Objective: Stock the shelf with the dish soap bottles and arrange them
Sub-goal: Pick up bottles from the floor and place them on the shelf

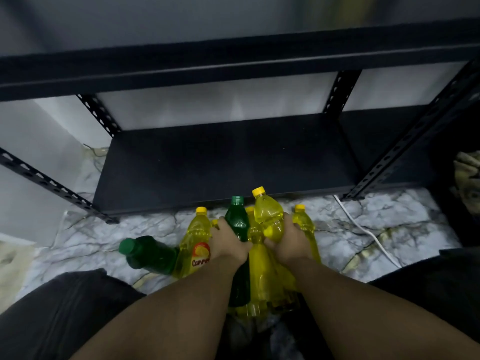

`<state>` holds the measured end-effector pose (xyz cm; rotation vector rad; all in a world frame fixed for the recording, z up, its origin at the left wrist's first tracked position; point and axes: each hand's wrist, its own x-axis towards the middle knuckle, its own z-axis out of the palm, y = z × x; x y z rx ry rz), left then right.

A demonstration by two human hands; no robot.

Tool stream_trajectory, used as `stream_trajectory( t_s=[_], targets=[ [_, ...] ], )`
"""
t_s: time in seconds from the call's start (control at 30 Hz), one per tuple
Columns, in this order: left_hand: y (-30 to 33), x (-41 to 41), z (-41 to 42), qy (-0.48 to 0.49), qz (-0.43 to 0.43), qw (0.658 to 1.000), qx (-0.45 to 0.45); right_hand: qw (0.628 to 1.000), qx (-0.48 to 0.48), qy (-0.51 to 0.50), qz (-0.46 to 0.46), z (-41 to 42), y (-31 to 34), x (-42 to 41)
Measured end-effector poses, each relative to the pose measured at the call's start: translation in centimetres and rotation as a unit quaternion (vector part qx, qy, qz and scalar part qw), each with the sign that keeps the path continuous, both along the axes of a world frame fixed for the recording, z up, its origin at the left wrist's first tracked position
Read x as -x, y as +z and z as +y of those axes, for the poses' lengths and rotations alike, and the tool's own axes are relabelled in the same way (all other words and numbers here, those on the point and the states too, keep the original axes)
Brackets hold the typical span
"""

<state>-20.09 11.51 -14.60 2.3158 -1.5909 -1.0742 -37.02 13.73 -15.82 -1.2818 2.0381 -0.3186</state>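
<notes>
Several dish soap bottles stand bunched on the marble floor in front of a black metal shelf unit. My left hand (228, 241) grips a dark green bottle (237, 216) with a green cap. My right hand (288, 242) grips a yellow bottle (267, 211) with a yellow cap, raised slightly above the rest. A labelled yellow bottle (194, 240) stands to the left, another yellow bottle (304, 222) to the right, and one more between my hands. A second green bottle (148, 252) leans at the far left. The bottom shelf board (228, 162) holds nothing.
An upper shelf beam (233, 66) crosses above. Perforated black uprights (405, 152) frame the shelf. A white cable (363, 229) runs over the floor at right. A camouflage-patterned item (467, 175) sits at the far right. My dark-clothed knees flank the bottles.
</notes>
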Motion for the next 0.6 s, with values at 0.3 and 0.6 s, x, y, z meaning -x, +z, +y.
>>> stream_trajectory(
  t_s=[0.3, 0.6],
  targets=[
    [5.9, -0.4, -0.3, -0.008, 0.090, 0.980, 0.178, 0.983, 0.172, 0.009, -0.060, -0.6, 6.3, 0.2],
    [16.8, 1.2, -1.8, -0.015, 0.223, 0.907, 0.358, 0.916, 0.377, -0.030, -0.130, -1.4, 17.6, 0.9]
  ],
)
